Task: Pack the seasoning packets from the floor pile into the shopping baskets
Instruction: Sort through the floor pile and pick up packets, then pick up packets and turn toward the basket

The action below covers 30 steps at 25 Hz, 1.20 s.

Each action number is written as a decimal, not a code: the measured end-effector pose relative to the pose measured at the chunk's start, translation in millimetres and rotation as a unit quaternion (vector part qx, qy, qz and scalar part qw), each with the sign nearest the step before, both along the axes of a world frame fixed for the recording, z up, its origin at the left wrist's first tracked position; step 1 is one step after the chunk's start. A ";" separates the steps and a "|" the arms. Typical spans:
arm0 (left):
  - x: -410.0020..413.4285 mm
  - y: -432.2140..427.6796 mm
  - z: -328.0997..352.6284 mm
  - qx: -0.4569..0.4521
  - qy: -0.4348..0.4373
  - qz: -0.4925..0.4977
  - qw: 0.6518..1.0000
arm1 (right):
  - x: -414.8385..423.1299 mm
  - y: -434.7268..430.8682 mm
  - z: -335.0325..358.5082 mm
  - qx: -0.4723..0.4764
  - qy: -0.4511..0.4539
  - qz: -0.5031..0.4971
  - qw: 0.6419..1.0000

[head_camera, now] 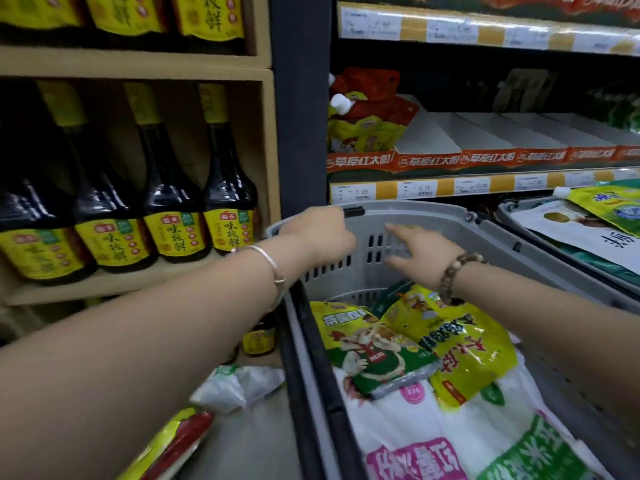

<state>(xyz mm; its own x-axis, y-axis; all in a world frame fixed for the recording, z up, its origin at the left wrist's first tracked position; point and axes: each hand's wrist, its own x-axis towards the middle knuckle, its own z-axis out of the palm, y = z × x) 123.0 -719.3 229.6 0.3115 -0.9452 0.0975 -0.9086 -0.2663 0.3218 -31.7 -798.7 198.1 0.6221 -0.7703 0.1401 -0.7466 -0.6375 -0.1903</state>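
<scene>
Grey slotted basket (426,216) holds yellow-green and white-pink packets (433,344); dark bottles (166,188) wear yellow labels.

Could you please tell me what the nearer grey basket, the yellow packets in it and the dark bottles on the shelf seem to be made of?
Basket: moulded plastic, matt grey, judging by its slotted wall and rounded rim. Packets: flexible plastic film, glossy and printed; they crease and catch light. Bottles: probably glass, dark with sharp highlights, though hard plastic is possible.

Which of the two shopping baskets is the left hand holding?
The nearer basket: the left hand holds its far rim. The other basket, at right, is untouched.
</scene>
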 end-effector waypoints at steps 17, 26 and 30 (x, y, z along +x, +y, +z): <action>208.3 231.9 -121.4 -0.019 0.063 0.216 0.974 | 244.1 162.2 -12.9 -0.142 0.204 0.280 0.927; 197.6 277.2 -279.3 0.152 0.100 0.216 0.959 | 285.7 189.6 -127.2 -0.024 0.347 0.210 0.914; 163.5 264.9 -324.0 0.147 0.074 0.191 0.968 | 272.8 181.1 -160.1 -0.021 0.369 0.183 0.911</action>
